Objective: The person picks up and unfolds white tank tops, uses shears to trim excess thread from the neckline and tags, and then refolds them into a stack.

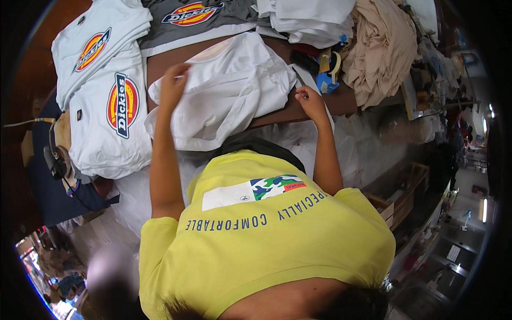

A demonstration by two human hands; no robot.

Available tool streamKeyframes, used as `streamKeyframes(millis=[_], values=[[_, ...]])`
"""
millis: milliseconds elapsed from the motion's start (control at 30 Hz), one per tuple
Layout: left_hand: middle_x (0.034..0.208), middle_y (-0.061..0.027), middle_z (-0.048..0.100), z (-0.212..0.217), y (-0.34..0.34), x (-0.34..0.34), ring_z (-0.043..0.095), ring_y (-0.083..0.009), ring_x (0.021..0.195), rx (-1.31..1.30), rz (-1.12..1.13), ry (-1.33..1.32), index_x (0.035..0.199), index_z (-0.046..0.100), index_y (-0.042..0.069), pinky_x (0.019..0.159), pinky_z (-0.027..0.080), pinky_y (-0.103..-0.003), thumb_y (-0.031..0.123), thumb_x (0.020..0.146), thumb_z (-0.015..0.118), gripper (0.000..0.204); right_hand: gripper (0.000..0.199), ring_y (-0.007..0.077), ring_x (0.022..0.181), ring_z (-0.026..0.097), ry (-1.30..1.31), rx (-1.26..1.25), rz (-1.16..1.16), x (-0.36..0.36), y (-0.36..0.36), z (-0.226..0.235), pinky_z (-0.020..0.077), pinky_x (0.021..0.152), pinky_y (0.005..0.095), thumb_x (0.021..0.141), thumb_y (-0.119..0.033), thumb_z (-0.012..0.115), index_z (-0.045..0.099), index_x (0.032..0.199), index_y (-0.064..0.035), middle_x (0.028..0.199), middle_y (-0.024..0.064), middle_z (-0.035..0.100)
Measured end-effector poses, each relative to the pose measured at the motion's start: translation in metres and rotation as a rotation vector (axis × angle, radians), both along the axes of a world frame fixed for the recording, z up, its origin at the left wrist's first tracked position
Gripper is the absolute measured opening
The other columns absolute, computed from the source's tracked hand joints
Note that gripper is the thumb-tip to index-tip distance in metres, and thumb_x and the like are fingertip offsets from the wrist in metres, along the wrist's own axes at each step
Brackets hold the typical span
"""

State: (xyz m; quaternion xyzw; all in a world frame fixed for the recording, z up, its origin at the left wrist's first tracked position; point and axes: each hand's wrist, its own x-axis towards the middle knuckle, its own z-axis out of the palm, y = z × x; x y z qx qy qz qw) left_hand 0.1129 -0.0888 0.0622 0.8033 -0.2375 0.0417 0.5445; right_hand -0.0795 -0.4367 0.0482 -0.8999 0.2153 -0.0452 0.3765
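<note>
A white garment [229, 90] lies crumpled on the brown table [160, 61] in front of me. My left hand [173, 85] is raised over its left side, fingers pinched on a fold of the cloth. At the garment's right edge my right hand [311, 102] is curled into a loose fist, gripping white fabric that hangs over the table's front edge. My yellow shirt fills the lower middle of the view.
White T-shirts with round red-and-yellow logos [109, 112] are stacked at the left, a grey one [197, 18] behind. Folded white cloth [309, 18] and a beige heap [384, 48] sit at the back right, near a blue tape dispenser [325, 80]. Clear plastic bags [368, 144] hang below the table.
</note>
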Motion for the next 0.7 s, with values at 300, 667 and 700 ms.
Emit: streamKeyframes(millis=[300, 667, 700], values=[[0.095, -0.0161, 0.064, -0.040, -0.187, 0.014, 0.062, -0.0266, 0.087, 0.303, -0.306, 0.160, 0.108, 0.058, 0.001, 0.077, 0.048, -0.034, 0.025, 0.078, 0.063, 0.039, 0.038, 0.0370, 0.100, 0.049, 0.007, -0.497, -0.189, -0.019, -0.003, -0.044, 0.0420, 0.085, 0.0418, 0.072, 0.002, 0.055, 0.052, 0.109, -0.0064, 0.104, 0.0176, 0.051], [0.077, 0.0007, 0.058, -0.013, -0.127, -0.048, 0.055, -0.0071, 0.066, -0.130, -0.627, 1.250, 0.103, 0.057, 0.004, 0.057, 0.042, -0.022, 0.007, 0.077, 0.065, 0.027, 0.040, 0.0339, 0.080, 0.059, 0.158, -0.357, -0.241, -0.031, -0.007, -0.019, 0.0465, 0.072, 0.0411, 0.073, -0.009, 0.065, 0.051, 0.110, -0.0066, 0.083, 0.0145, 0.062], [0.077, 0.0026, 0.058, -0.018, -0.121, -0.055, 0.054, -0.0063, 0.062, -0.159, -0.668, 1.303, 0.096, 0.058, 0.007, 0.053, 0.041, -0.020, 0.008, 0.077, 0.065, 0.020, 0.042, 0.0316, 0.078, 0.060, 0.117, -0.205, -0.220, -0.030, -0.008, -0.021, 0.0466, 0.071, 0.0395, 0.073, -0.010, 0.065, 0.050, 0.112, -0.0079, 0.081, 0.0138, 0.063]])
